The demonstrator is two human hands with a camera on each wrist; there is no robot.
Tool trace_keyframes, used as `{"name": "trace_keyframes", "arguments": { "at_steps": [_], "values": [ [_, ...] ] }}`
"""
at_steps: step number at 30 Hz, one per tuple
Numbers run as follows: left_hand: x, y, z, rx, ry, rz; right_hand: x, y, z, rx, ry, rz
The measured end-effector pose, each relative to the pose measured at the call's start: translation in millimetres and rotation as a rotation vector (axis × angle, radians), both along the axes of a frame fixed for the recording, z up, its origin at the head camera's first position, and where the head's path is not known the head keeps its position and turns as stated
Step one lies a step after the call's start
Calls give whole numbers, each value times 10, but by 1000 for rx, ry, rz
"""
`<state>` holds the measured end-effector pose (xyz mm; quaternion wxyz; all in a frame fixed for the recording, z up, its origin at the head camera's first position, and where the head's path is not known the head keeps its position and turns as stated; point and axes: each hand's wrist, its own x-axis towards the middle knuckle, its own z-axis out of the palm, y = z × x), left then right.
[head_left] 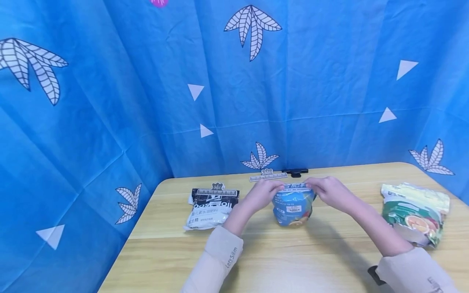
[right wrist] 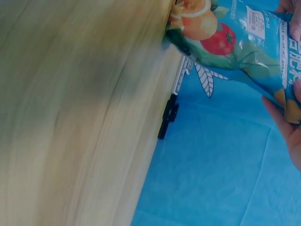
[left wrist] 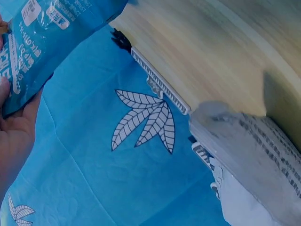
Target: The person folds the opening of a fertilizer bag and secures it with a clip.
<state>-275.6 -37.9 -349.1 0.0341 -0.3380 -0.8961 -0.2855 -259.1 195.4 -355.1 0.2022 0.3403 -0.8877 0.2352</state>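
Observation:
A blue plastic pouch (head_left: 291, 208), printed with white lettering and fruit pictures, is held upright over the middle of the table. My left hand (head_left: 261, 195) pinches its top left corner between thumb and fingers. At the opposite top corner, my right hand (head_left: 331, 194) grips the pouch in the same way. Fruit pictures on the pouch (right wrist: 254, 52) show in the right wrist view. Behind it, a white patterned bag clip (head_left: 268, 176) and a black bag clip (head_left: 295, 172) lie at the table's back edge.
To the left lies a black-and-white bag (head_left: 209, 211) with a patterned clip (head_left: 217, 190) across its top. On the right, a green fruit-printed pouch (head_left: 412, 219) overlaps a pale yellow one (head_left: 437, 197). A blue curtain (head_left: 311, 81) hangs behind the wooden table (head_left: 278, 260).

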Motion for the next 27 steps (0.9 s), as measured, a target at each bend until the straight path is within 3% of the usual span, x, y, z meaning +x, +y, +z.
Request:
{"name": "trace_keyframes", "arguments": {
  "at_steps": [5,12,19,27],
  "values": [
    [-6,-42,-22,21,-48,-4,29,94,3,1,-70,8],
    [-1,-51,-21,19,-40,-4,41,124,17,-5,-39,2],
    [-14,-90,-39,26,-83,34,61,131,-26,-217,-305,-4],
    [-32,-140,-41,18,-76,43,84,54,-95,-279,-316,-48]
  ]
}}
